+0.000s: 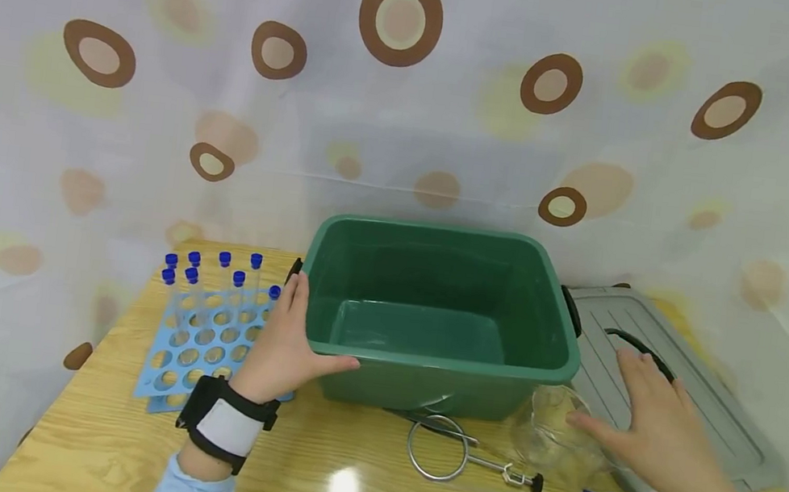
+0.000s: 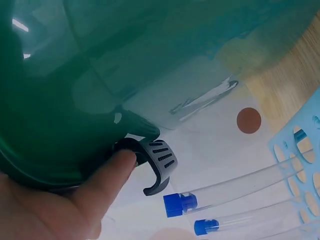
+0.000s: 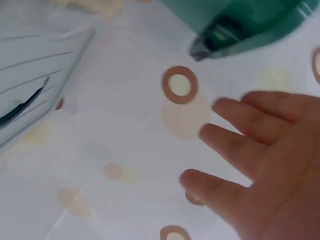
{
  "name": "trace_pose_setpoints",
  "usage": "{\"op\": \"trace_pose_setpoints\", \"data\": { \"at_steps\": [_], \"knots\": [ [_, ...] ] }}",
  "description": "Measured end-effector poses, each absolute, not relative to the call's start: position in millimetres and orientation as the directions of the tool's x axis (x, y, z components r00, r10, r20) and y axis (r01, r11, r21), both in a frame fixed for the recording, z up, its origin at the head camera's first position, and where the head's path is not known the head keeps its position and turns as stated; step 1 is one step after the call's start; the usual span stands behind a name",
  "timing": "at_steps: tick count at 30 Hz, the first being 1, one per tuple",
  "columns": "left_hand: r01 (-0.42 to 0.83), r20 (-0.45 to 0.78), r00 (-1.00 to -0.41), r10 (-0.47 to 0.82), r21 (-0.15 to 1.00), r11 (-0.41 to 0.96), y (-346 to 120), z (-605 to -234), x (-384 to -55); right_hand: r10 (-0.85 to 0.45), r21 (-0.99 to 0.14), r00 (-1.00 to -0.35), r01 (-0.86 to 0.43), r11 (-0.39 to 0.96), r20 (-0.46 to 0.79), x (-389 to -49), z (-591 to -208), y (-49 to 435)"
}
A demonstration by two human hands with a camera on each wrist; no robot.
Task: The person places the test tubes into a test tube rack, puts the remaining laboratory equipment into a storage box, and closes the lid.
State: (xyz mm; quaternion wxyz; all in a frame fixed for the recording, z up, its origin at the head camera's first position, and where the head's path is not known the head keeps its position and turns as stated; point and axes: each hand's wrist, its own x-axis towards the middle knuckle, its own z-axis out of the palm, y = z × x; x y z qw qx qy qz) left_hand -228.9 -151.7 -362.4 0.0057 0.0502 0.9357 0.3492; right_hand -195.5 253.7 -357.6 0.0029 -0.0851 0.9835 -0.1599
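rectangular green plastic tub (image 1: 422,387), left hand (image 1: 284,347) and right hand (image 1: 664,443) flanking.
head: tub central; left at its 8 o'clock, fingers straight against it, no grip; right at 4 o'clock, spread, empty, near grey plastic lid (image 1: 603,367). left wrist: fingertip (image 2: 125,161) at black plastic clip (image 2: 162,156). right wrist: fingers parted, tub toward 1 o'clock.
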Motion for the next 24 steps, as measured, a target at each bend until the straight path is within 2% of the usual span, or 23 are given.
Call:
{"op": "trace_pose_setpoints", "data": {
  "at_steps": [4, 10, 15, 24],
  "knots": [
    [0.090, 0.041, -0.996, 0.083, 0.653, 0.752, -158.7, -362.8, -228.1, -0.194, -0.198, -0.977, -0.172, 0.965, -0.093, -199.9, -372.0, 245.2],
    [0.117, 0.056, -0.993, 0.105, 0.636, 0.763, -157.1, -360.6, -233.5, -0.179, -0.087, -0.981, -0.173, 0.981, -0.070, -204.3, -390.4, 230.8],
    [0.125, 0.077, -0.992, 0.099, 0.620, 0.774, -154.3, -362.3, -236.0, -0.171, -0.050, -0.985, -0.169, 0.984, -0.028, -207.4, -395.9, 231.1],
    [0.130, 0.094, -0.991, 0.091, 0.617, 0.776, -155.3, -367.0, -232.3, -0.153, -0.086, -0.987, -0.149, 0.985, -0.046, -205.1, -390.2, 231.5]
  ]
}}
